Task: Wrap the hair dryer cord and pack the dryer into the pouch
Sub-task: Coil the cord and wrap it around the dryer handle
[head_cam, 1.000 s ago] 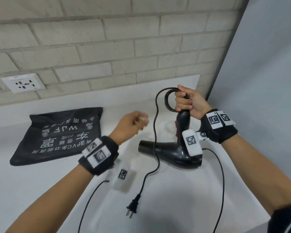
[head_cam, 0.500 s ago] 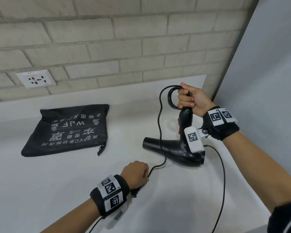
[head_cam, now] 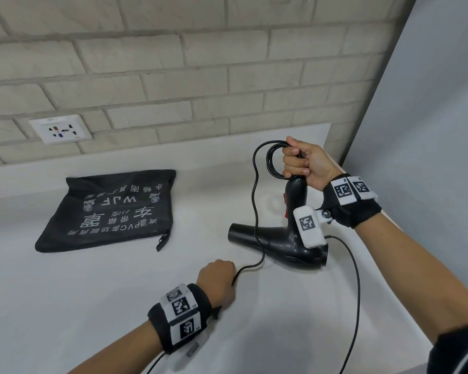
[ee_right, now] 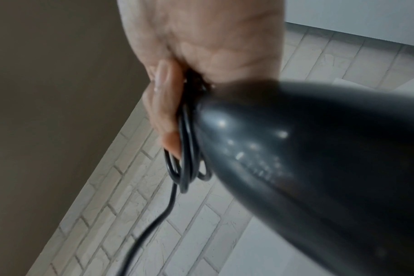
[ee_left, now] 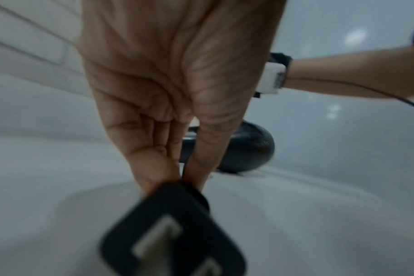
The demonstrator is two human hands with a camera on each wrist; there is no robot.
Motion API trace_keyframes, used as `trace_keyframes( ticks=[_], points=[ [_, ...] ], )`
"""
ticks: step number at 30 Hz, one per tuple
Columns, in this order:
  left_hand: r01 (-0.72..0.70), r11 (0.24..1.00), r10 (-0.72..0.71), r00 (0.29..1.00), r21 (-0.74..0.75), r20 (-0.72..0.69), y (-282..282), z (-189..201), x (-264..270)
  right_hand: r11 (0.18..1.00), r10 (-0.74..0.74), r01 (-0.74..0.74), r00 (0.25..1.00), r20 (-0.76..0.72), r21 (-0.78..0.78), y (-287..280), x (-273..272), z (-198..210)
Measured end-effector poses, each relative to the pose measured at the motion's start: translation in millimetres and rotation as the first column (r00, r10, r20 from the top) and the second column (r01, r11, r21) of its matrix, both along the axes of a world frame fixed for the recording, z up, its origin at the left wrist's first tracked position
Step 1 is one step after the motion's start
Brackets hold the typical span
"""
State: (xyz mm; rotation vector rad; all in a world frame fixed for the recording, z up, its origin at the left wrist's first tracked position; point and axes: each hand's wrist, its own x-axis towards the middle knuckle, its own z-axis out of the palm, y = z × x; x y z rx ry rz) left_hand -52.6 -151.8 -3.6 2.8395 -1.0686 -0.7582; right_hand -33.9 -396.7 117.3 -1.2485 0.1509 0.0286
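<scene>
The black hair dryer (head_cam: 284, 245) stands nozzle-down on the white counter, handle up. My right hand (head_cam: 299, 163) grips the handle top together with a few coils of black cord (head_cam: 270, 160); the coils (ee_right: 186, 168) show beside the dryer body (ee_right: 307, 168) in the right wrist view. The loose cord (head_cam: 256, 211) hangs down in front of the dryer to my left hand (head_cam: 218, 276), low on the counter. That hand (ee_left: 177, 164) pinches the cord just behind the plug (ee_left: 175, 229). The black pouch (head_cam: 111, 211) lies flat to the left, apart from both hands.
A white wall socket (head_cam: 61, 129) sits in the brick wall (head_cam: 227, 63) behind the counter (head_cam: 92, 306). A grey panel (head_cam: 430, 130) closes off the right side. Thin sensor cables (head_cam: 355, 292) trail from both wristbands.
My left hand dropped from mid-air beside the dryer to the counter and took hold of the cord by the plug. The right hand kept its grip on the handle and coils.
</scene>
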Motion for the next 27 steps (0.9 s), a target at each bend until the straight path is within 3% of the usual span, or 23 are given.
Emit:
trace_keyframes(
  ticks=[3, 5, 7, 9, 12, 14, 15, 19, 21, 24, 27],
  points=[
    [-0.097, 0.976, 0.040, 0.961, -0.198, -0.273, 2.8, 15.5, 23.1, 1.000, -0.010, 0.010, 1.000, 0.000, 0.002, -0.9, -0.2, -0.4],
    [-0.284, 0.889, 0.027, 0.815, -0.358, -0.579, 3.3, 38.3, 34.8, 1.000, -0.013, 0.013, 1.000, 0.000, 0.017, -1.8, 0.6, -0.6],
    [-0.477, 0.760, -0.052, 0.633, -0.442, -0.772, -0.2, 66.1, 42.3, 1.000, -0.019, 0.019, 1.000, -0.005, 0.023, -1.8, 1.8, -0.7],
    [-0.664, 0.582, -0.142, 0.486, -0.470, -0.862, -7.4, 90.3, 52.1, 0.999, -0.027, 0.027, 1.000, -0.010, 0.026, -2.1, 2.8, -0.9],
    [-0.912, 0.164, -0.295, 0.319, -0.377, -0.901, -20.1, 114.5, 75.3, 0.999, -0.035, 0.036, 0.999, -0.015, 0.032, -3.1, 2.7, -0.8],
    [-0.956, -0.065, -0.335, 0.291, -0.286, -0.896, -29.7, 120.4, 91.0, 0.999, -0.035, 0.035, 0.999, -0.016, 0.036, -3.3, 1.6, -0.5],
    [-0.952, -0.134, -0.311, 0.303, -0.274, -0.901, -35.7, 117.6, 97.9, 0.999, -0.028, 0.028, 0.999, -0.016, 0.036, -2.8, 0.8, -0.4],
    [-0.919, -0.256, -0.176, 0.348, -0.299, -0.921, -62.3, 93.0, 111.8, 0.999, 0.031, -0.031, 0.999, -0.018, 0.027, 2.5, -0.6, 1.6],
    [-0.915, -0.288, -0.128, 0.328, -0.282, -0.936, -73.9, 83.3, 112.7, 0.998, 0.064, -0.063, 0.998, -0.023, 0.022, 6.6, -1.5, 2.7],
    [-0.939, -0.272, -0.150, 0.256, -0.209, -0.955, -88.3, 79.0, 107.7, 0.994, 0.105, -0.104, 0.994, -0.027, 0.029, 11.9, -1.7, 2.8],
    [-0.971, -0.186, -0.221, 0.188, -0.148, -0.957, -96.9, 84.2, 99.4, 0.992, 0.122, -0.121, 0.992, -0.032, 0.049, 14.5, 0.9, 1.5]
  ],
)
